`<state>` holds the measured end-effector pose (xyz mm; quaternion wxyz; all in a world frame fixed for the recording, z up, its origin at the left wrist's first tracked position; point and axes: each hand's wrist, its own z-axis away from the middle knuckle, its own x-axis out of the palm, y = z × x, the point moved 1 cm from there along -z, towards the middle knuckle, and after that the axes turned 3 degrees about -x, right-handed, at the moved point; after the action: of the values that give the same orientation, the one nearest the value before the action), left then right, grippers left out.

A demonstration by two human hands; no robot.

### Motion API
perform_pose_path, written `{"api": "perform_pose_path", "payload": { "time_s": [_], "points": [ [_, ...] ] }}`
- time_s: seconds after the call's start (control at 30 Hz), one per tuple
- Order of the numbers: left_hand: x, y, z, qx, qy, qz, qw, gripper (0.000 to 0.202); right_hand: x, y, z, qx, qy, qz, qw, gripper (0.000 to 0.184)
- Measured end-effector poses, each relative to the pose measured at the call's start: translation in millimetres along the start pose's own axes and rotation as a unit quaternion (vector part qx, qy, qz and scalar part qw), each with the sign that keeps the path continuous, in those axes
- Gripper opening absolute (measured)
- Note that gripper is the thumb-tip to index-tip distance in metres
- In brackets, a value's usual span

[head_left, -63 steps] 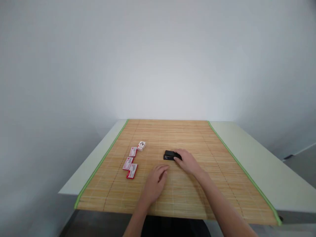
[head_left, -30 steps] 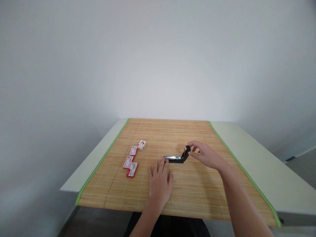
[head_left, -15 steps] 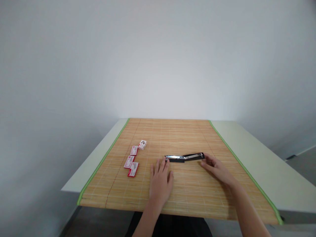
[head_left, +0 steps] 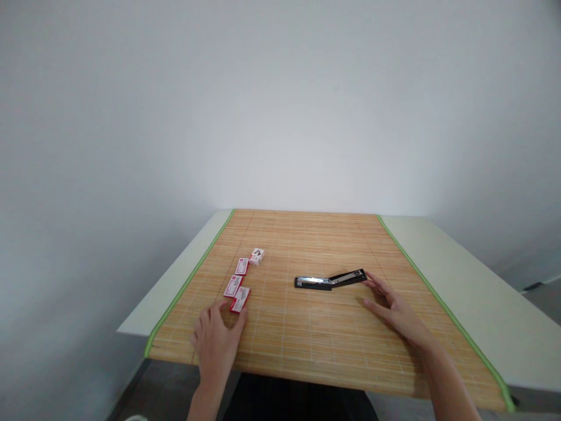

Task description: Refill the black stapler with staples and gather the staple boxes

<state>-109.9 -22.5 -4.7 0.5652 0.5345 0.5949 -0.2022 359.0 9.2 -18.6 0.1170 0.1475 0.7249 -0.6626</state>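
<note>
A black stapler (head_left: pixel 313 283) lies opened out on the bamboo mat, its metal magazine showing on the left and its other arm angled up to the right. Near that right end is my right hand (head_left: pixel 397 310), fingers apart, its fingertips at or just beside the stapler's tip; whether they touch I cannot tell. My left hand (head_left: pixel 217 339) is spread around the near end of the closest red-and-white small box (head_left: pixel 240 300), thumb on its right and index finger on its left. Two more such boxes, a middle box (head_left: pixel 233 286) and a farther box (head_left: pixel 242 266), lie beyond it.
A white small box with a dark picture (head_left: pixel 256 256) sits at the far end of the row. The bamboo mat (head_left: pixel 315 339) with green edging covers the middle of a white table (head_left: pixel 464 292). A pale wall (head_left: pixel 307 117) rises behind the table.
My left hand has left the stapler's left end and moved left to the nearest red-and-white box. My right hand has opened slightly beside the stapler. The view has shifted a little.
</note>
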Motion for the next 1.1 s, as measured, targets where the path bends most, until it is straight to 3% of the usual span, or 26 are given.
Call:
{"api": "perform_pose_path", "payload": {
  "time_s": [0.1,0.17,0.27,0.33,0.4,0.5,0.63,0.8,0.97,1.03,1.1],
  "points": [
    [3.5,0.7,-2.9,0.040,-0.037,0.026,0.998,0.034,-2.6,2.1,1.7,-0.002,0.023,0.004,1.000,0.085],
    [4.2,6.0,-3.7,0.097,-0.096,0.063,0.989,0.031,-5.5,5.7,7.4,0.008,0.076,0.011,0.997,0.074],
    [3.8,23.5,0.2,0.204,-0.203,0.127,0.949,0.032,-4.6,10.6,22.3,0.033,0.172,0.017,0.984,0.057],
    [4.8,40.6,6.1,0.255,-0.247,0.159,0.921,0.034,6.0,7.5,34.8,0.038,0.169,0.026,0.985,0.048],
    [7.7,59.8,12.8,0.283,-0.270,0.183,0.902,0.036,25.3,-3.7,47.2,0.034,0.101,0.048,0.993,0.042],
    [13.8,87.1,20.6,0.306,-0.287,0.210,0.883,0.038,59.8,-30.3,61.2,-0.001,-0.010,0.082,0.997,0.037],
    [20.2,111.6,25.6,0.325,-0.289,0.232,0.870,0.037,88.0,-56.4,66.0,-0.080,-0.020,0.170,0.982,0.019],
    [24.0,121.8,28.3,0.332,-0.284,0.240,0.867,0.037,97.2,-56.8,62.2,-0.091,0.027,0.226,0.969,0.013],
    [25.0,123.5,29.0,0.329,-0.291,0.238,0.866,0.037,99.6,-50.6,54.4,-0.081,0.022,0.225,0.971,0.012],
    [24.4,122.9,28.9,0.330,-0.291,0.242,0.865,0.039,97.3,-51.1,50.3,-0.074,0.022,0.224,0.972,0.019],
    [23.3,120.5,27.9,0.330,-0.288,0.255,0.862,0.048,94.2,-53.6,46.2,-0.076,0.015,0.224,0.972,0.037]
  ]
}}
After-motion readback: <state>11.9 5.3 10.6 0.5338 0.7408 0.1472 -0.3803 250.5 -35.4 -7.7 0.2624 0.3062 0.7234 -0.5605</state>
